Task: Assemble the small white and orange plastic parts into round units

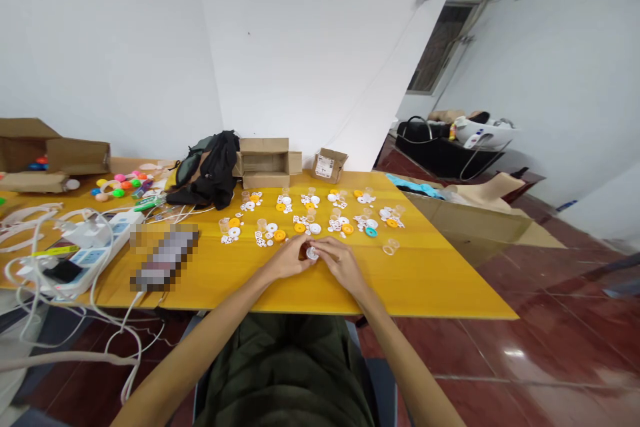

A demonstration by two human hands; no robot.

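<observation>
My left hand (287, 257) and my right hand (340, 261) meet over the yellow table (430, 280), fingers pinched together on a small white round plastic part (312, 253) with something dark brown beside it. Just beyond them lie several groups of small white, orange and teal discs (310, 213) and clear little cups (391, 246). The fingertips hide most of the held part.
At the back stand open cardboard boxes (265, 161), a black bag (210, 170) and colourful plastic balls (120, 185). White power strips and cables (85, 247) crowd the left side. A large cardboard box (480, 220) sits on the floor to the right.
</observation>
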